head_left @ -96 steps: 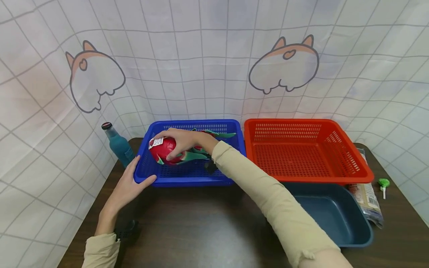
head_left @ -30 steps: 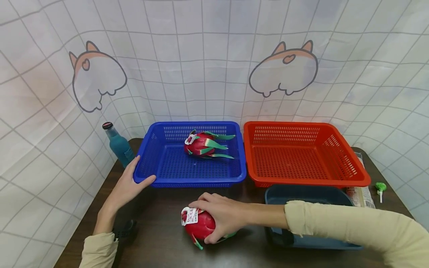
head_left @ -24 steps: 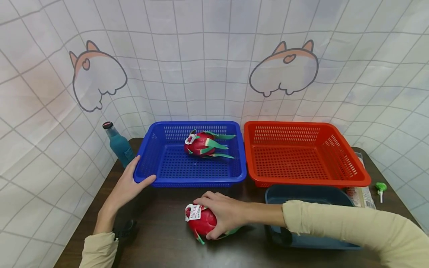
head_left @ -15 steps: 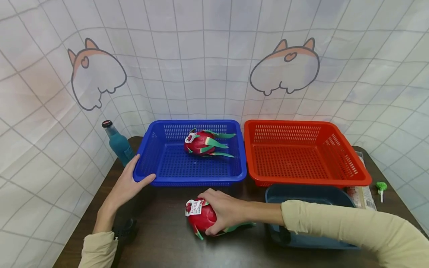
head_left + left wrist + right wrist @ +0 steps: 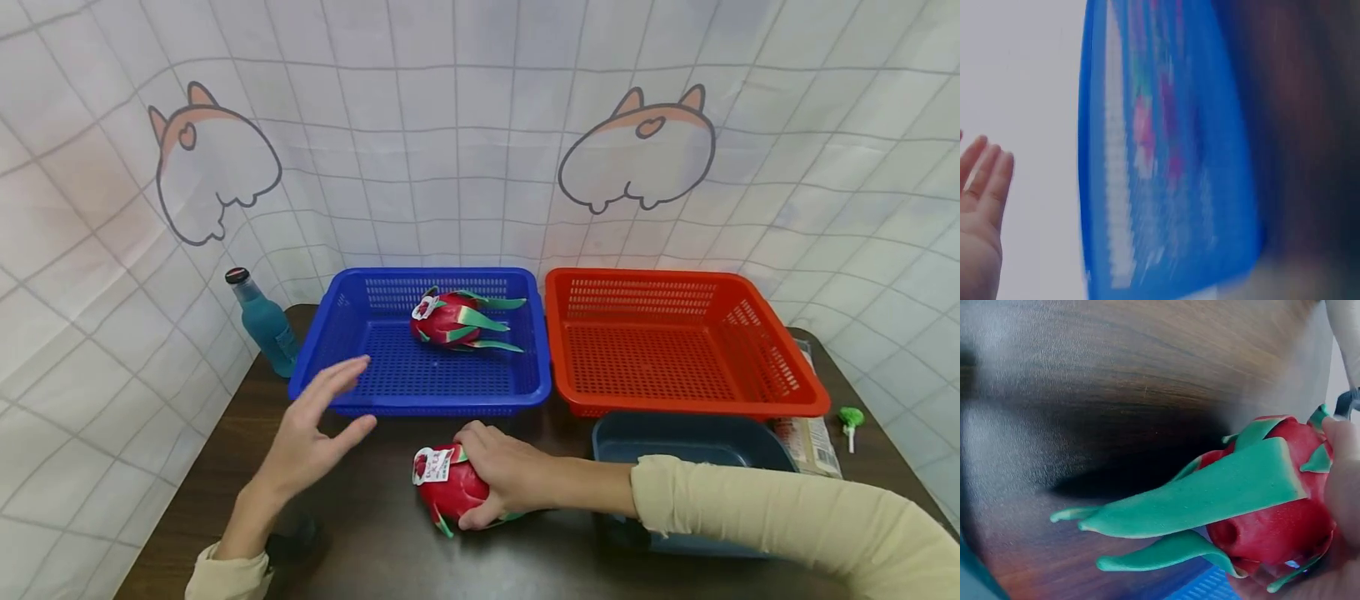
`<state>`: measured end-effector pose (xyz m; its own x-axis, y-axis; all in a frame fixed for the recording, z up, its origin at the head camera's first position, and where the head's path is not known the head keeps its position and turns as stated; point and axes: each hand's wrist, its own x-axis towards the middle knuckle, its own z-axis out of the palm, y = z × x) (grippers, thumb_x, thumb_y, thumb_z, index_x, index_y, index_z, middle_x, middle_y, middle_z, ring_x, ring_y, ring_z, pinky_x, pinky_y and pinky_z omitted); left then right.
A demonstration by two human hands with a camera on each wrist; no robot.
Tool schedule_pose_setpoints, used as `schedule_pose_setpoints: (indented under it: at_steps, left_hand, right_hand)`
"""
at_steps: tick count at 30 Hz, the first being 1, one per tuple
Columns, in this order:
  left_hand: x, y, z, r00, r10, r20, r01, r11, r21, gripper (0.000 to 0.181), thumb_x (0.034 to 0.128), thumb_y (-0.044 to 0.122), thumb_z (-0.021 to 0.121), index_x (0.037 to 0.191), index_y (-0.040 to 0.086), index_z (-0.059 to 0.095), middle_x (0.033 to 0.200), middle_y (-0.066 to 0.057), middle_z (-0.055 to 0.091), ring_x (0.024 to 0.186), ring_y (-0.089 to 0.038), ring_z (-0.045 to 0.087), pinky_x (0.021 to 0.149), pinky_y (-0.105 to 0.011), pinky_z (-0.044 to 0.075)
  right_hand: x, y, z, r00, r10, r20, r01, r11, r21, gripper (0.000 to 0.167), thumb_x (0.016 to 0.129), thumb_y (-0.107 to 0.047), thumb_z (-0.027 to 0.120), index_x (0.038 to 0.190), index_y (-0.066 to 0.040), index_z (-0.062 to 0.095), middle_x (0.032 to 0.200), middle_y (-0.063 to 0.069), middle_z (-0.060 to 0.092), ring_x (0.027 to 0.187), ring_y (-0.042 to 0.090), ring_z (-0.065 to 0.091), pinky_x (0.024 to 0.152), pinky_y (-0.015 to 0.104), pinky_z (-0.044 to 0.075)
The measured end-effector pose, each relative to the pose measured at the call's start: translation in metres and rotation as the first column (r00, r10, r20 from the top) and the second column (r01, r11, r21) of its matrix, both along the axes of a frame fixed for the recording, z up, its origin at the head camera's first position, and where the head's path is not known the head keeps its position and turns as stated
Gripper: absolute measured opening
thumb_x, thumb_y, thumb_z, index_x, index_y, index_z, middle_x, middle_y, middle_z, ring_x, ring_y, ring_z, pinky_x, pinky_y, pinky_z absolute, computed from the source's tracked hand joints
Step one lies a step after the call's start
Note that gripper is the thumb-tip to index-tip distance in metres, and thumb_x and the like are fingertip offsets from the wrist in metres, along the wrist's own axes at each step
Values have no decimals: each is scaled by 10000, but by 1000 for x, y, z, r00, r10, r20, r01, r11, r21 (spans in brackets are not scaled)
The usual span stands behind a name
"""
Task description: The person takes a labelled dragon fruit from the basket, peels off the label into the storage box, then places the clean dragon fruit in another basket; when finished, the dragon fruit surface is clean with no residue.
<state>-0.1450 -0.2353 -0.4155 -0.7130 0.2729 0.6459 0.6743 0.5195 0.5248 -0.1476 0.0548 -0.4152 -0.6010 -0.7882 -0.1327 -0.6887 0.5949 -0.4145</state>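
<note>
My right hand (image 5: pixel 506 475) grips a red dragon fruit (image 5: pixel 453 492) with green leaf tips and a white label, in front of the blue basket (image 5: pixel 442 406). In the right wrist view the thumb and fingers wrap round the dragon fruit (image 5: pixel 1272 531), its green leaves pointing away from the hand. My left hand (image 5: pixel 311 437) is raised by the basket's near left corner, fingers extended, holding nothing. A second dragon fruit (image 5: pixel 448 321) lies inside the blue basket. The left wrist view is blurred; it shows the left hand (image 5: pixel 982 212) apart from the blue basket (image 5: pixel 1222 206).
A red basket (image 5: pixel 652 407) stands right of the blue one. Before it sits a dark blue tray (image 5: pixel 697 429), partly behind my right sleeve. A blue bottle (image 5: pixel 268 325) stands at the left, a plastic packet (image 5: pixel 813 446) and green lollipop (image 5: pixel 851 417) at the right.
The right hand has brought one dragon fruit out of the blue basket to the front. In the last half second the left hand has let go of the basket rim and moved right.
</note>
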Motion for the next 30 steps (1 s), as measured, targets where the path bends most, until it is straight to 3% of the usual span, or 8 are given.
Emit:
schedule_pose_setpoints:
  at_steps: [4,11,13,16,18,20,25,30]
  left_hand:
    - [14,27,-12,958,-250,142,239,967,91,720,765,1,779,1410,63,465,1389,-153,533,1308,-110,488,1062,-165,412]
    - [22,45,-47,837,-267,478,272,960,59,803,812,225,787,1485,186,349,1479,-35,445,1357,-150,434,1083,-356,443]
    - [21,46,-56,780,-266,567,280,958,65,821,821,269,778,1500,191,323,1492,-9,422,1345,-180,436,1059,-367,466]
    - [18,47,-67,668,-302,680,301,946,125,835,832,283,764,1516,204,292,1512,-1,382,1321,-218,435,1015,-271,484]
    - [15,47,-71,600,-357,716,315,928,198,821,842,257,755,1515,187,290,1519,-33,362,1304,-226,434,977,-214,487]
    - [13,47,-75,552,-420,721,331,903,273,789,849,218,749,1504,179,310,1512,-79,360,1290,-216,447,965,-198,493]
    - [13,48,-82,496,-499,710,343,864,367,777,822,175,778,1468,226,349,1472,-85,392,1244,-89,485,973,-208,497]
    - [13,51,-88,482,-543,687,354,838,415,824,786,154,810,1459,207,337,1448,-95,403,1231,-83,498,973,-234,506]
  right_hand:
    - [2,-2,4,985,33,-169,-16,995,102,854,725,-665,710,1296,-92,437,1144,30,488,990,128,446,795,199,468]
    - [5,0,6,973,51,-227,-29,995,99,929,669,-704,734,1281,-58,467,1086,32,480,919,127,404,746,178,400]
    - [6,1,6,979,27,-200,-13,997,75,929,661,-677,762,1281,-50,470,1092,35,482,932,133,414,750,178,428]
    - [7,3,8,988,-13,-155,22,998,59,914,658,-648,783,1285,-64,465,1099,26,472,955,127,420,752,166,460]
    - [8,3,9,991,-36,-129,43,998,50,906,656,-635,792,1285,-71,465,1103,20,466,965,122,421,751,162,473]
    - [9,3,9,991,-51,-121,56,997,44,899,651,-631,798,1281,-80,469,1096,13,459,963,117,421,747,157,474]
    - [11,4,9,988,-64,-143,68,997,24,902,636,-630,809,1269,-74,487,1074,8,461,950,116,435,747,156,484]
    - [12,5,7,988,-79,-131,81,997,9,894,638,-626,810,1267,-77,492,1072,4,463,959,115,446,750,156,493]
